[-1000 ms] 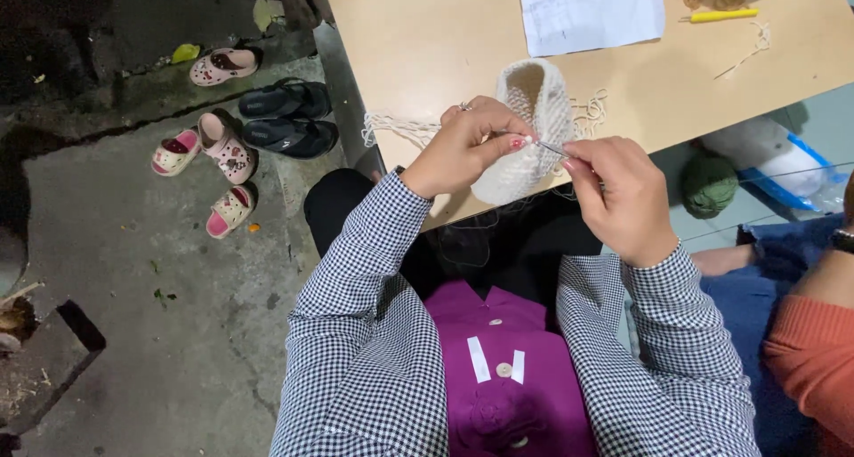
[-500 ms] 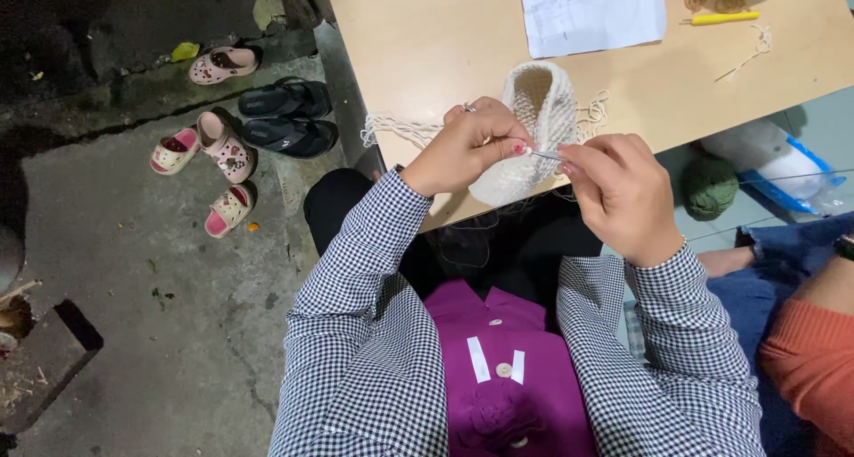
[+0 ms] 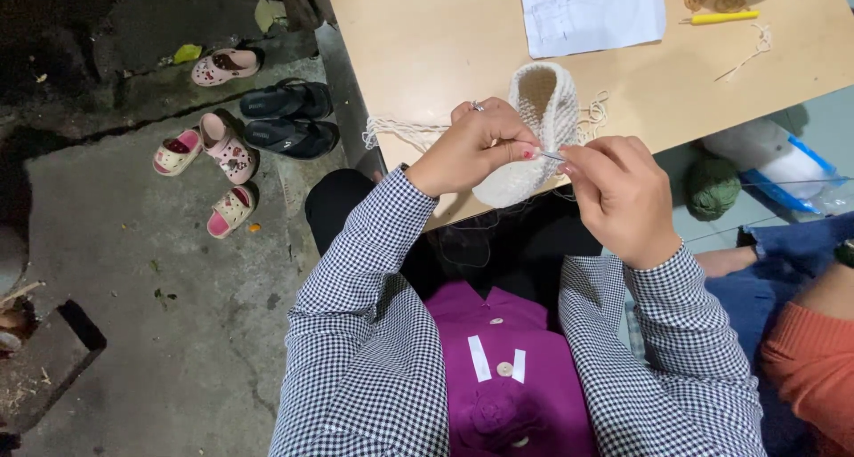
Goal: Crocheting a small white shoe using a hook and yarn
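Observation:
My left hand grips a cream crocheted shoe-shaped piece at its side, over the near edge of a wooden table. My right hand pinches a thin metal crochet hook whose tip meets the piece beside my left fingertips. Loose cream yarn trails from the piece across the table edge. Both sleeves are black-and-white checked.
A white paper sheet and a yellow pen lie on the table. A green yarn ball sits on the floor at right, near another person's leg. Black sandals and small pink shoes lie at left.
My right hand has dropped slightly lower and the crocheted piece has turned a little in my left hand; both hands stay at the table edge.

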